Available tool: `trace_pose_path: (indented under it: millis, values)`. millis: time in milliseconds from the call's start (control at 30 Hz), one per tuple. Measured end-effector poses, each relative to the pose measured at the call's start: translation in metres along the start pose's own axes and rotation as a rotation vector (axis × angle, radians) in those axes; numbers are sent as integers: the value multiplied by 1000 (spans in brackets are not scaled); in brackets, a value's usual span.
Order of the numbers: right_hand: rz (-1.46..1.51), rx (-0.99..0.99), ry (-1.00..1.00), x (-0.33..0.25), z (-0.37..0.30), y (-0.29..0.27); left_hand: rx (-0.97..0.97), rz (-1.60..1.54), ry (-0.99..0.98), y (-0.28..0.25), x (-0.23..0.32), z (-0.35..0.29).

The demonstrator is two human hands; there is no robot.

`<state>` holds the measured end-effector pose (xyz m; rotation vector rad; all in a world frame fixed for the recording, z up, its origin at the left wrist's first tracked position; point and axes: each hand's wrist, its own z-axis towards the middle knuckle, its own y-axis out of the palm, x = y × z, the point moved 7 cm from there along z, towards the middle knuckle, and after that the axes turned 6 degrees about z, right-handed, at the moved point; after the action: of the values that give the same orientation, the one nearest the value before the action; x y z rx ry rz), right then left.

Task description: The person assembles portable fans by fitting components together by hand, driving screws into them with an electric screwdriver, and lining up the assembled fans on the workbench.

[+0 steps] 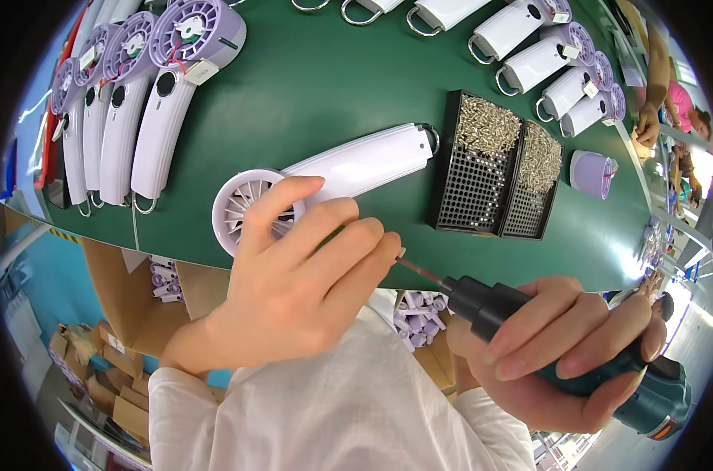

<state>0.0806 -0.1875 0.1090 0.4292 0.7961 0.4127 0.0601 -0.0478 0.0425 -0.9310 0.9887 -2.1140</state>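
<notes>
A white handheld fan (360,162) with a round lilac head lies on the green table, its wire loop toward the screw tray. My left hand (293,275) is over the fan head, partly covering its vanes. Its fingers are curled, the outermost one reaching across the head. The fingertips nearest the driver come together at its bit; whatever they pinch is hidden. Gripped in my right hand (552,345) is a dark green and black electric screwdriver (482,306). Its thin bit points left, with the tip right by my left fingertips, short of the fan.
A black two-part tray (470,188) of small screws sits right of the fan. Several fans (164,125) stand in a row at left; more (529,63) lie at upper right. A lilac cylindrical part (592,174) stands near the right edge. Cardboard boxes (133,294) hold lilac parts below the table.
</notes>
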Motion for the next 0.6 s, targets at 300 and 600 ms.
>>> trace_pose_path:
  millis: [300, 600]
  values:
    - [5, -32, -6, -6, 6, 1, 9, -154, -43, -4, -5, 6]
    - [-49, 86, -30, -3, -3, -3, -11, -102, -15, -10, 0, 7]
